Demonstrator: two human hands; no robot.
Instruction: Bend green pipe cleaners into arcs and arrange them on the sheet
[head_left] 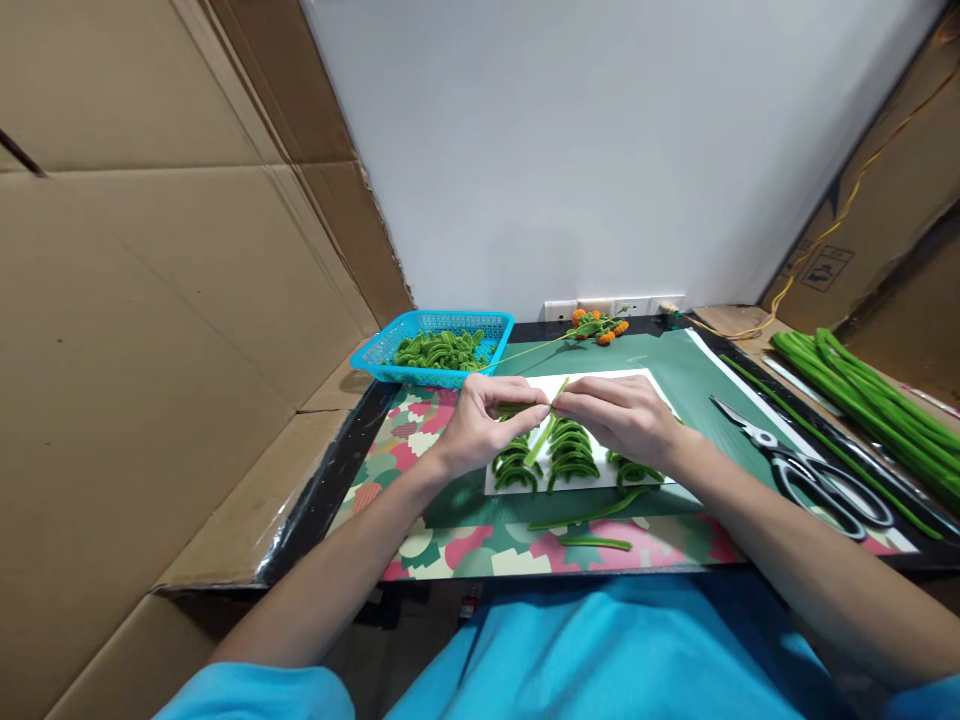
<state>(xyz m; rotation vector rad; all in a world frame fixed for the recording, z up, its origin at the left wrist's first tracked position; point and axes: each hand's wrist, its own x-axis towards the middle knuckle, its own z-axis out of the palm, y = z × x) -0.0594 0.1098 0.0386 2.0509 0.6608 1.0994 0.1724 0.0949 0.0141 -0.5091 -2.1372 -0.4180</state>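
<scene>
My left hand (484, 420) and my right hand (619, 415) meet above a white sheet (592, 385), both pinching a green pipe cleaner piece (541, 437) that hangs between the fingertips. Under the hands, several bent green pipe cleaner arches (570, 460) lie in rows on the sheet. Two loose green stems (592, 518) rest on the green mat (697, 390) near the front edge.
A blue basket (442, 345) holding bent green pieces stands at the back left. An orange flower sprig (596, 325) lies at the back. Scissors (810, 470) and a bundle of long green pipe cleaners (870, 395) lie on the right. Cardboard walls flank both sides.
</scene>
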